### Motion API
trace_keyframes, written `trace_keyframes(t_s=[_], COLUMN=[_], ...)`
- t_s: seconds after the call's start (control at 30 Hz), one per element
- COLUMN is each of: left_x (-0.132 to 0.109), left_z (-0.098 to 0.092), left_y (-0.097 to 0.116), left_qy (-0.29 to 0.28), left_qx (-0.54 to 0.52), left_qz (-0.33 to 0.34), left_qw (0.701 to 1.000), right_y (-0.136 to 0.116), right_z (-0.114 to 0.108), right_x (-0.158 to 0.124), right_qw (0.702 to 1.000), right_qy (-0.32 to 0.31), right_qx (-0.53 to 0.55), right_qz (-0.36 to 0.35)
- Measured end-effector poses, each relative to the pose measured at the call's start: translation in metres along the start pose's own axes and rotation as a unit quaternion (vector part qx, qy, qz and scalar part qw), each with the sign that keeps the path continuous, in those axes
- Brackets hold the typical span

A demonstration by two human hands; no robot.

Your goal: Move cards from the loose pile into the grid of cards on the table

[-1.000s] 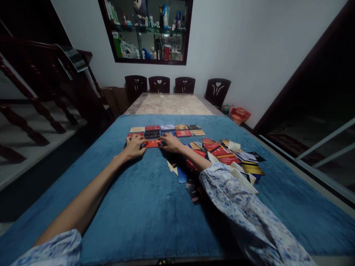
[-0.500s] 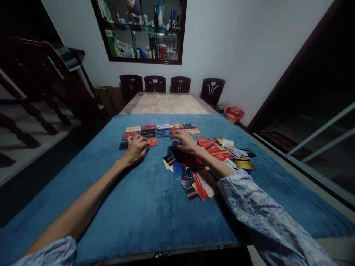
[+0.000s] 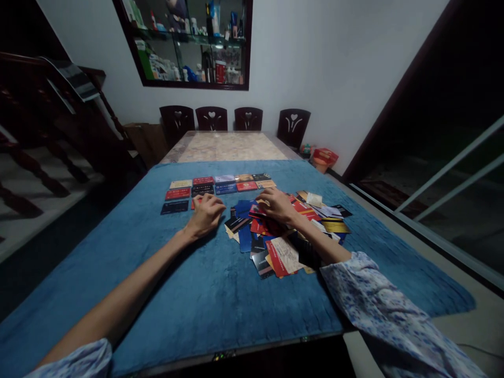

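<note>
A blue cloth [image 3: 189, 294] covers the near part of a long table. Rows of cards [image 3: 220, 185] lie side by side on it, farther off. A loose pile of cards [image 3: 283, 233] sprawls to their right. My left hand [image 3: 207, 214] rests palm down with curled fingers over a red card [image 3: 196, 201] at the near row's right end. My right hand [image 3: 277, 205] lies on top of the pile, fingers bent onto the cards. Whether it pinches one card is hidden.
Beyond the cloth the bare marble tabletop [image 3: 224, 147] runs to several dark chairs [image 3: 212, 118] by the wall. A glass cabinet [image 3: 189, 42] hangs above. A wooden staircase [image 3: 43, 131] stands left, a metal rail [image 3: 449, 178] right, red bags [image 3: 323, 157] on the floor.
My right hand left the red card in the near row and moved right onto the loose pile. My left hand stayed by that card. The view shifted rightward.
</note>
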State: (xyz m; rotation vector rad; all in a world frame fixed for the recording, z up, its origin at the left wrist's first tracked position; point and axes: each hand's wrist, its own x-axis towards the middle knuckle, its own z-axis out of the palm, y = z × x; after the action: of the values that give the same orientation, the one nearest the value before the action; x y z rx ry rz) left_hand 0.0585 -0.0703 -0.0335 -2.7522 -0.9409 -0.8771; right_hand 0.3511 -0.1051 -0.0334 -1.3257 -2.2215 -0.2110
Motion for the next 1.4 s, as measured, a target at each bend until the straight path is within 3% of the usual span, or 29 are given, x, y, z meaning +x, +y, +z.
trace_keyframes(t_s=[0.37, 0.57, 0.9, 1.4], left_x=[0.020, 0.029, 0.030, 0.029], left_z=[0.023, 0.034, 0.050, 0.045], left_y=[0.036, 0.049, 0.050, 0.051], left_qy=[-0.033, -0.065, -0.115, -0.114], left_qx=[-0.040, -0.056, -0.095, -0.098], left_qz=[0.008, -0.013, -0.004, 0.002], left_qw=[0.999, 0.996, 0.989, 0.989], right_y=[0.011, 0.013, 0.004, 0.002], right_z=[-0.012, -0.015, -0.026, -0.029], right_x=[-0.031, -0.043, -0.049, -0.047], right_qw=[0.999, 0.999, 0.996, 0.994], right_qy=[0.013, -0.012, -0.087, -0.097], right_qx=[-0.009, -0.018, -0.016, 0.019], right_qz=[0.035, 0.041, 0.000, -0.040])
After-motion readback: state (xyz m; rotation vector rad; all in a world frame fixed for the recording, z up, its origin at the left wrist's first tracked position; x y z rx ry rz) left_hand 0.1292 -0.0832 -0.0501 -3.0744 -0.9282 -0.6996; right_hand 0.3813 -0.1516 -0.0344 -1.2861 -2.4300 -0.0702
